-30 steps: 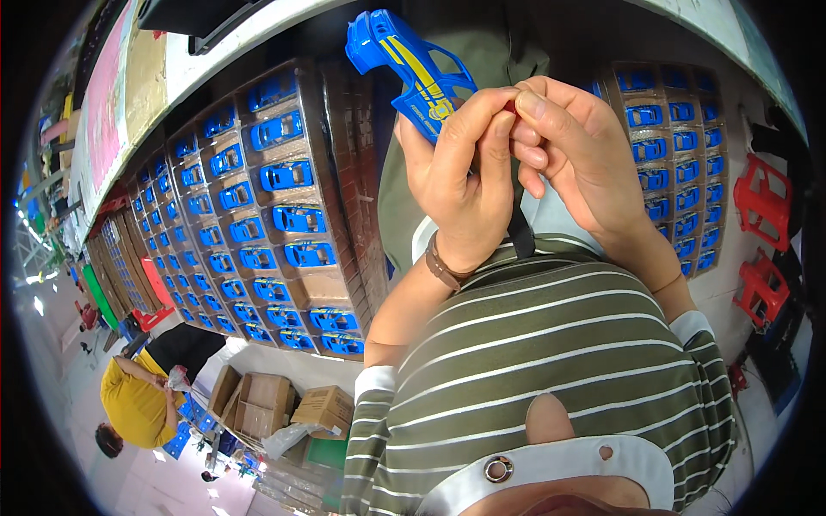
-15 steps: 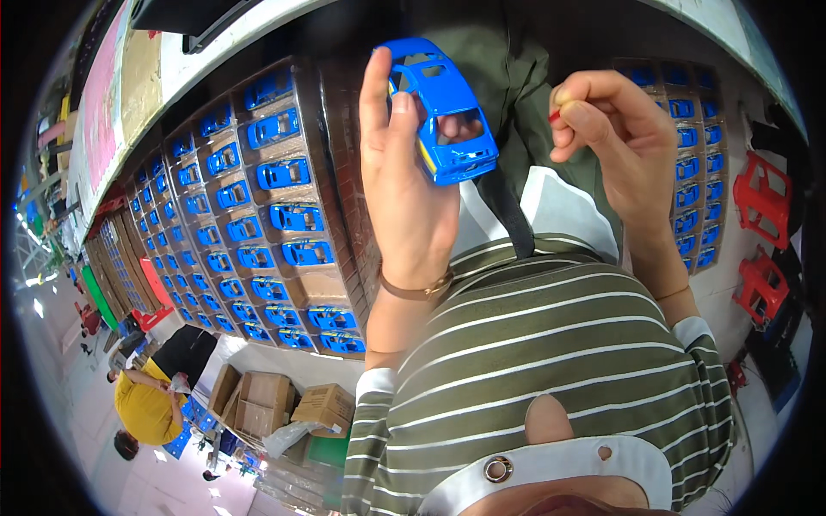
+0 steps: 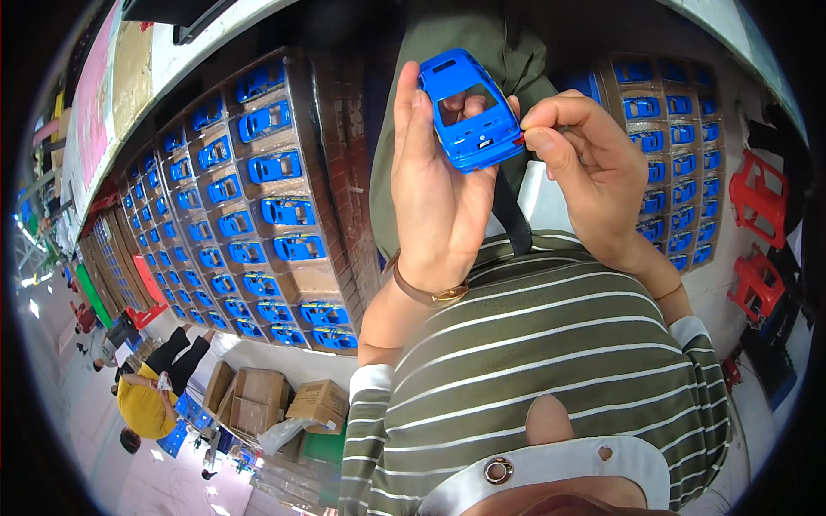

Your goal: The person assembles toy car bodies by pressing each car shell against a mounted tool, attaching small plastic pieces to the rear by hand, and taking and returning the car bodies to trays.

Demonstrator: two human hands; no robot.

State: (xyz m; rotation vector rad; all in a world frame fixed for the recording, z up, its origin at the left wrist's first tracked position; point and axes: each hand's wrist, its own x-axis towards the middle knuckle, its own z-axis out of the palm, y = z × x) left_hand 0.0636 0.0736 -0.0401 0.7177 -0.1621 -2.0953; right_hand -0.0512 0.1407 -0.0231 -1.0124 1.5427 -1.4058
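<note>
A blue toy car body shell (image 3: 469, 86) with cut-out windows is held in my left hand (image 3: 434, 185), fingers wrapped round its sides. One end of the shell, with a small dark and white spot on it, faces me. At that end's right corner, my right hand (image 3: 589, 168) pinches a small red piece (image 3: 521, 138) between thumb and forefinger. The piece touches or nearly touches the corner; my fingertips hide most of it, so I cannot tell its kind.
To my left stands a stack of divided trays (image 3: 297, 288) filled with similar blue shells. More trays of shells (image 3: 662, 155) are on my right, beside red plastic stools (image 3: 757, 198). Cardboard boxes (image 3: 258, 396) and a person in a yellow top (image 3: 142, 408) are farther left.
My left hand has shifted right and turned the shell so its end faces me more. My right hand has moved left, bringing the red piece to the shell's corner.
</note>
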